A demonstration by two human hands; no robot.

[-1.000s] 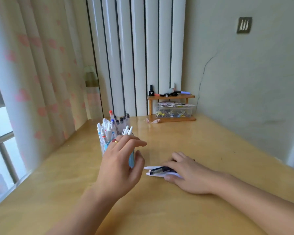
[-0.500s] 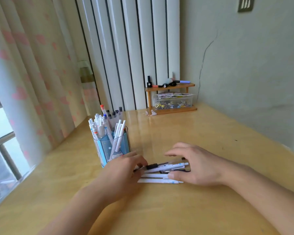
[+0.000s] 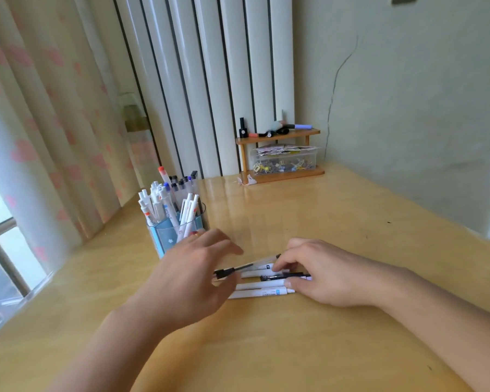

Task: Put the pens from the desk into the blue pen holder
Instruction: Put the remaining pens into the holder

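Several pens (image 3: 256,285), white ones and a black one, lie side by side on the desk between my hands. My right hand (image 3: 326,274) grips their right ends between thumb and curled fingers. A clear pen with a black tip (image 3: 232,270) sticks out to the left. My left hand (image 3: 194,274) hovers over the pens' left ends with its fingers apart, blurred, its thumb close to that black tip. The blue pen holder (image 3: 164,236) stands just behind my left hand, packed with several upright white pens.
The wooden desk (image 3: 309,343) runs to a wall on the right. A small wooden shelf (image 3: 279,134) with a clear box of clips stands at the back. Curtains and a window lie left of the holder.
My left hand came down from the holder's rim to the pens' left ends. My right hand lifted from lying flat on the pens to gripping their right ends. The camera moved closer.
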